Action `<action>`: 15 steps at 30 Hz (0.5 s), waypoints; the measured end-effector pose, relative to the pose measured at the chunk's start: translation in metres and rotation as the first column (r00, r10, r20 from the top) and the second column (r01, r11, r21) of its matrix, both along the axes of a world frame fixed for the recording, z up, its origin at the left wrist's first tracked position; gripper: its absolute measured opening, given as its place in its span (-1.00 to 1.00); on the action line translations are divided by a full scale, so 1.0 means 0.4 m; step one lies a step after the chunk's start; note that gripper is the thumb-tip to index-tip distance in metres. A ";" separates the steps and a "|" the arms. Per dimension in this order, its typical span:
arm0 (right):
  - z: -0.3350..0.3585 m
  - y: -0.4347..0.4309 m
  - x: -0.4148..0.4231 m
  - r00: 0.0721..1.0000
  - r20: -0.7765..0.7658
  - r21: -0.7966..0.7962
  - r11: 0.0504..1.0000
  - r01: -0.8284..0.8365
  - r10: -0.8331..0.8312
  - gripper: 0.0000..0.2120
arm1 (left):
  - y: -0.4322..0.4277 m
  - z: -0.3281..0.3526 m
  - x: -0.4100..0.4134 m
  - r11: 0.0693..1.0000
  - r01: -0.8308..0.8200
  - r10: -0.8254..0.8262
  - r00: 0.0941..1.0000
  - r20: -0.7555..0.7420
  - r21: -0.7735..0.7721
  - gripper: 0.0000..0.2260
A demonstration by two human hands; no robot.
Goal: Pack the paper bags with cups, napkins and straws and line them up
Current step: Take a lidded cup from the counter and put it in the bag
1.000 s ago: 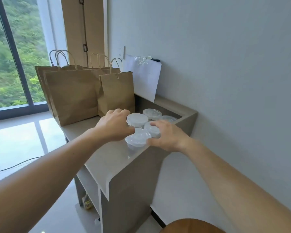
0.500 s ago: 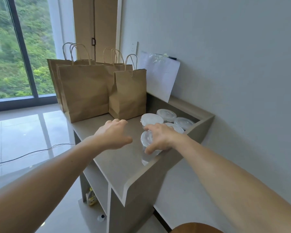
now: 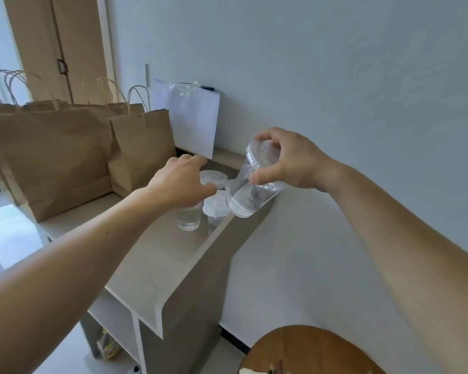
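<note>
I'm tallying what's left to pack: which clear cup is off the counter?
The lidded cup gripped in the right hand, tilted in the air; the other cups stand upright on the counter.

Clear cup [image 3: 250,187], brown paper bags [image 3: 52,157], grey shelf [image 3: 157,263].

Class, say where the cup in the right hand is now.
Head view, centre-right: the right hand holds the cup tilted in the air over the raised edge of the counter, just right of the left hand.
</note>
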State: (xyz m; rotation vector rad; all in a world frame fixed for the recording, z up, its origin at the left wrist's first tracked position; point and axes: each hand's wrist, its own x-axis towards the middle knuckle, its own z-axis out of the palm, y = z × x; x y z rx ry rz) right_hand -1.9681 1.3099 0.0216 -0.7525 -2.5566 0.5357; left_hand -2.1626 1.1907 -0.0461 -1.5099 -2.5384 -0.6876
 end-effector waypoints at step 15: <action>-0.389 0.130 0.643 0.784 0.317 -0.086 0.807 0.584 -0.534 -0.11 | 0.288 -0.409 0.583 0.714 0.563 -0.520 0.825 0.222 -0.416 -0.30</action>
